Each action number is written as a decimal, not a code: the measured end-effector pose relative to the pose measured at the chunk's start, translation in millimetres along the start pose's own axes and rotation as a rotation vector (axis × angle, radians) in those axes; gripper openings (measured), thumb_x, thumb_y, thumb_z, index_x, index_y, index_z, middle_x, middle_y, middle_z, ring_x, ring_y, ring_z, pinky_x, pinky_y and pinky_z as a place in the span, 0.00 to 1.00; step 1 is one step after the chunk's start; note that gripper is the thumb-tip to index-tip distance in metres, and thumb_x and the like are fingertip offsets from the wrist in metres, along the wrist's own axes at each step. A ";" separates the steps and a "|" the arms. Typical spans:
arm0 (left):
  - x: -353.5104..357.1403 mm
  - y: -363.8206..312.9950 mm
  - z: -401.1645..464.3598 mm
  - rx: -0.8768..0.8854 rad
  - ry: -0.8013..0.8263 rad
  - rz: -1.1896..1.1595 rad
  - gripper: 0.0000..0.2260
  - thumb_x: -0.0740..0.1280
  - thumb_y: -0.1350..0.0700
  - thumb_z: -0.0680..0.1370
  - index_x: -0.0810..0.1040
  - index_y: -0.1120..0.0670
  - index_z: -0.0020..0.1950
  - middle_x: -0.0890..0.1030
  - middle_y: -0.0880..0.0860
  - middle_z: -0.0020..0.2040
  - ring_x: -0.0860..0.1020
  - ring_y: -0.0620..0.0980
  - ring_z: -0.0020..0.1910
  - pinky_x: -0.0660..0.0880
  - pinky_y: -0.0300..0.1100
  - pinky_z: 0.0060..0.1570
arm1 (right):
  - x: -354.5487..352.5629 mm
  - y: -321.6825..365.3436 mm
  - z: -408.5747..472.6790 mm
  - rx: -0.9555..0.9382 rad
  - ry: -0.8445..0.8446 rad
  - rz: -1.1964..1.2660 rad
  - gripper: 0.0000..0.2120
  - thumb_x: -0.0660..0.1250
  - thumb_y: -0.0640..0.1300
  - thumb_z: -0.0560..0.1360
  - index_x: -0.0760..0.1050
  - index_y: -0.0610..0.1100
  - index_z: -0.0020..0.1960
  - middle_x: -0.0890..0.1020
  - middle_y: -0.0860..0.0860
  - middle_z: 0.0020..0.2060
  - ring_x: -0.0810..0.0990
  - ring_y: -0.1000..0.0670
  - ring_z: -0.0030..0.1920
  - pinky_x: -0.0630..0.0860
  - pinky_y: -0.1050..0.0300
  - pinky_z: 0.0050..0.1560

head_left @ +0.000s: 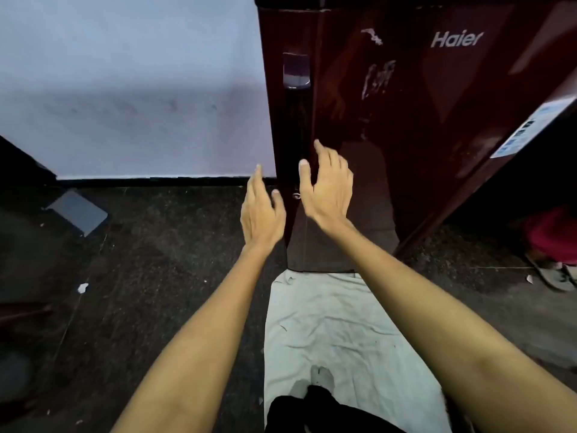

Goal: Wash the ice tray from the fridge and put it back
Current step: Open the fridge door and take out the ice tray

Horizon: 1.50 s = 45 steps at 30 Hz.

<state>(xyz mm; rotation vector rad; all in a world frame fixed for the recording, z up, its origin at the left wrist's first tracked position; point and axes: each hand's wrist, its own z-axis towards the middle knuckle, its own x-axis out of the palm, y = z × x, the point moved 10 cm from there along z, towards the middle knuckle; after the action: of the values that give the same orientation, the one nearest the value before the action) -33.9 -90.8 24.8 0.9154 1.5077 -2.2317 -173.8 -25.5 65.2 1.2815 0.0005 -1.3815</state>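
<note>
At the fridge front: the maroon fridge is seen shut, its door closed, so the ice tray is not seen anywhere; where it lies cannot be told.
Door edge: the left edge of the door is found running down beside a dark handle strip, with a small keyhole low on it.
Right hand: the right hand is held up with fingers spread apart and nothing gripped; its fingertips are seen close against the door edge, but contact cannot be told.
Left hand: the left hand is held flat and loose, fingers apart, nothing held, just beside the fridge's left edge and near the right hand.
Room to the left: bare dark floor is left clear between the fridge and the pale wall; a grey flat object is noted well apart on the left.
Underfoot: a rumpled white cloth is spread on the floor, touching the fridge base.
Right side: a sandal and something red are noted near the fridge's right side.
</note>
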 end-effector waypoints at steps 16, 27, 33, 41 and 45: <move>73.4 -7.9 80.8 -0.059 0.469 -0.438 0.21 0.67 0.61 0.78 0.67 0.65 0.68 0.75 0.61 0.64 0.74 0.58 0.64 0.70 0.53 0.65 | 11.0 32.1 78.5 -0.114 0.300 0.563 0.16 0.64 0.46 0.78 0.72 0.36 0.60 0.81 0.50 0.54 0.78 0.58 0.57 0.75 0.59 0.59; 72.5 -2.5 77.1 -0.122 0.362 -0.523 0.18 0.65 0.65 0.78 0.70 0.64 0.67 0.77 0.60 0.62 0.76 0.56 0.61 0.73 0.47 0.62 | 14.2 32.8 82.8 -0.092 0.448 0.670 0.13 0.66 0.39 0.77 0.74 0.33 0.59 0.81 0.43 0.53 0.80 0.53 0.53 0.75 0.63 0.56; 69.0 -4.4 70.6 -0.145 0.339 -0.546 0.15 0.66 0.65 0.77 0.72 0.63 0.64 0.79 0.59 0.58 0.78 0.54 0.57 0.76 0.44 0.58 | 5.7 34.5 77.3 -0.090 0.480 0.718 0.14 0.66 0.36 0.76 0.74 0.32 0.60 0.81 0.46 0.49 0.80 0.54 0.51 0.76 0.61 0.55; 55.0 -7.4 -1.7 -0.167 0.298 -0.670 0.15 0.70 0.66 0.73 0.76 0.64 0.60 0.81 0.60 0.55 0.80 0.48 0.52 0.77 0.39 0.55 | -19.2 16.7 24.8 -0.050 0.586 0.805 0.12 0.68 0.35 0.74 0.76 0.38 0.58 0.83 0.56 0.46 0.81 0.59 0.51 0.75 0.65 0.52; 49.0 -16.8 -53.4 -0.197 0.251 -0.694 0.17 0.69 0.64 0.75 0.75 0.64 0.63 0.81 0.58 0.57 0.80 0.48 0.56 0.76 0.37 0.57 | -46.1 9.8 -11.0 -0.043 0.586 0.829 0.13 0.67 0.33 0.74 0.76 0.40 0.58 0.84 0.57 0.44 0.81 0.58 0.51 0.75 0.64 0.53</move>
<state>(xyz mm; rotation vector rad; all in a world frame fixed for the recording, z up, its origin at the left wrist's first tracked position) -62.2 -30.4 -8.1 0.6960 2.4078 -2.3868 -173.5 10.7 97.3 1.3822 -0.0890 -0.2832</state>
